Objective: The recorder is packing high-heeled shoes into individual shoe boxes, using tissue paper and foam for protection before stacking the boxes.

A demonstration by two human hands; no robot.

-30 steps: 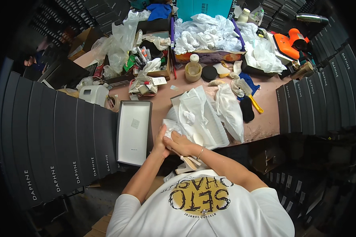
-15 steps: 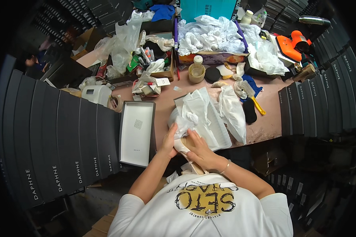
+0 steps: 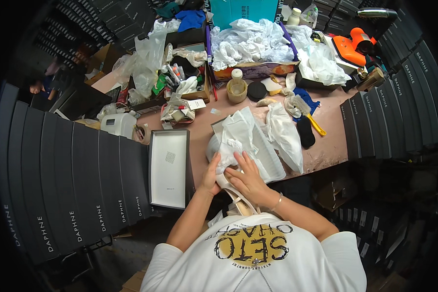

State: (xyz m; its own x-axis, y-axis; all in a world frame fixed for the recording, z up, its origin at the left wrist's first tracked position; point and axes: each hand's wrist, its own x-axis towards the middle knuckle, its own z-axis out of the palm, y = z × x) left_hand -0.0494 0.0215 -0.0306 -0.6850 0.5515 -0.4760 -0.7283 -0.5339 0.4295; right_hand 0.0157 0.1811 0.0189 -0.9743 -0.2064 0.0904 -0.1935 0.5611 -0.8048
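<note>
My left hand point(image 3: 211, 176) holds a cream-coloured strappy shoe point(image 3: 241, 203) along its left side, above the near edge of the table. My right hand point(image 3: 250, 181) lies along the shoe's other side, its thumb reaching across the top and its fingers pointing away from me. Crumpled white tissue paper point(image 3: 228, 148) sits at the far end of the shoe, against my fingertips. Just beyond is a box lined with white paper point(image 3: 273, 165). My hands hide part of the shoe.
An empty shallow box part point(image 3: 169, 168), white inside, lies at the left. White cloth point(image 3: 283, 136), a yellow-handled brush point(image 3: 316, 124) and a black pad point(image 3: 305, 134) lie right. Behind stand a bottle point(image 3: 237, 87) and a carton of tissue point(image 3: 253, 44). Dark box stacks point(image 3: 58, 180) flank both sides.
My right hand has slid forward slightly, its thumb shifting toward the tissue paper, and more of the shoe's straps show below it. The view has shifted a little.
</note>
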